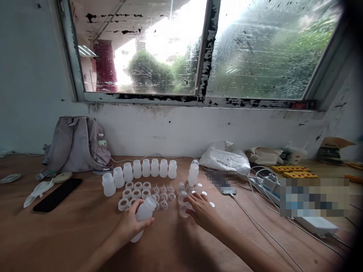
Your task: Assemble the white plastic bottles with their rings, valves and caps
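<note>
My left hand (131, 223) is wrapped round a frosted white bottle (144, 212), tilted with its neck up and to the right. My right hand (200, 211) reaches over a group of clear domed caps (181, 199), its fingers curled at them; whether it grips one is hard to make out. Translucent rings (123, 204) lie in rows left of centre, and clear nipples (163, 204) stand between them and the caps. Behind is a curved row of open white bottles (146, 168). One bottle with a clear cap (193, 173) stands upright behind the domed caps.
A grey backpack (78, 145), black phone (57, 195) and white crumpled item (38, 192) are at the left. To the right lie a silver pouch (227, 160), cables (256, 223), a white power strip (316, 226) and yellow blocks (300, 175). The wooden table (85, 234) meets the wall.
</note>
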Motion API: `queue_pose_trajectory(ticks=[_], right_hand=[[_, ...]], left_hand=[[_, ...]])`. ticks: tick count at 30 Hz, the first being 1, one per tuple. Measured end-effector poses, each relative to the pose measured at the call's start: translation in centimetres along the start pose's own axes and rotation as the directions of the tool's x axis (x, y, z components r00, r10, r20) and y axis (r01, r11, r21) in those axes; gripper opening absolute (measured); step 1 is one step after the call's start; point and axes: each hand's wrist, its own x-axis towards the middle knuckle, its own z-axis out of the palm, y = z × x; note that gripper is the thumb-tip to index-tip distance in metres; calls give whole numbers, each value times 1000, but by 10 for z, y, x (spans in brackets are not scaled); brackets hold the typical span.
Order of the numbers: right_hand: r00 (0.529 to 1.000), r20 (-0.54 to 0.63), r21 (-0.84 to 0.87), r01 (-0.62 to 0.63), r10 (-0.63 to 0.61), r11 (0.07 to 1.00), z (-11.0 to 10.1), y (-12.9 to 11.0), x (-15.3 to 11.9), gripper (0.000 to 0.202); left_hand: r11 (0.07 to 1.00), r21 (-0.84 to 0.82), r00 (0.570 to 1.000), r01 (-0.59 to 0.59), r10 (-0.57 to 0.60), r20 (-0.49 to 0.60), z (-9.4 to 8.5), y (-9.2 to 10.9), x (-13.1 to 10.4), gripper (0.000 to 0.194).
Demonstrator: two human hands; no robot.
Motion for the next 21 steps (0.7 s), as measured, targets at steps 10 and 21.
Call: queue_pose_trajectory(ticks=[10,21], right_hand=[[974,-210,415,14,81,910,-4,-26,21,19],[909,-281,668,-45,307,743,20,-63,41,35]], left_hand=[[997,23,997,-79,79,-18,21,12,13,37],[969,31,969,-244,244,30,42,26,26,27]])
